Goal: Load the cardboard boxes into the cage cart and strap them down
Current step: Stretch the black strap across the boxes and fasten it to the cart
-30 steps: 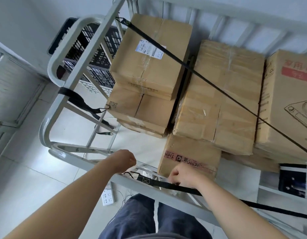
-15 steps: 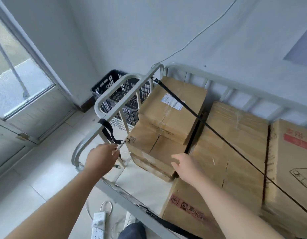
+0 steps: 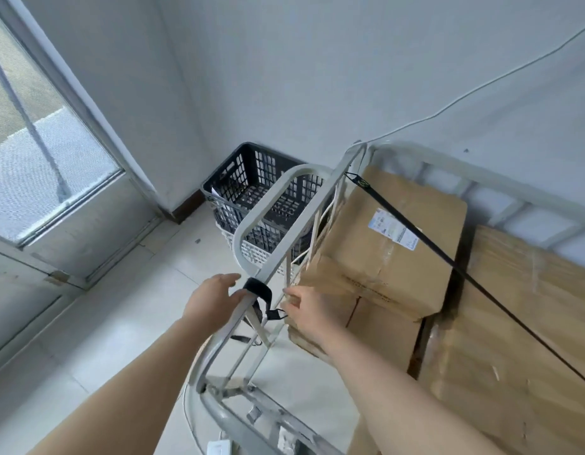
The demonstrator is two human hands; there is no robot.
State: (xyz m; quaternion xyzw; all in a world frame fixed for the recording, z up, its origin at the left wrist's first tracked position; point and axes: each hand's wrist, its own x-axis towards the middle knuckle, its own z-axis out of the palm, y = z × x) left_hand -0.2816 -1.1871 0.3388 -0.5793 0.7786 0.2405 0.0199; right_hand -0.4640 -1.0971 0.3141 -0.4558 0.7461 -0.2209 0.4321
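Note:
Several brown cardboard boxes sit inside the grey metal cage cart (image 3: 304, 221); the top left box (image 3: 392, 244) carries a white label. A black strap (image 3: 448, 261) runs diagonally over the boxes from the cart's far left corner. A second black strap loop (image 3: 258, 289) wraps the cart's left rail, its hook hanging below. My left hand (image 3: 212, 298) is open just left of that loop, thumb touching it. My right hand (image 3: 309, 308) is on the inner side of the rail, fingers apart by the hook, in front of the lower box (image 3: 383, 326).
A black plastic crate (image 3: 251, 185) stacked on a white one stands against the wall beyond the cart's left end. A glass door (image 3: 38, 165) is on the left. A white cable runs along the wall. A power strip (image 3: 218, 448) lies on the tiled floor.
The view lifted from the cart's near rail toward the left end. Both hands left the near strap and moved up to the strap loop on the left rail.

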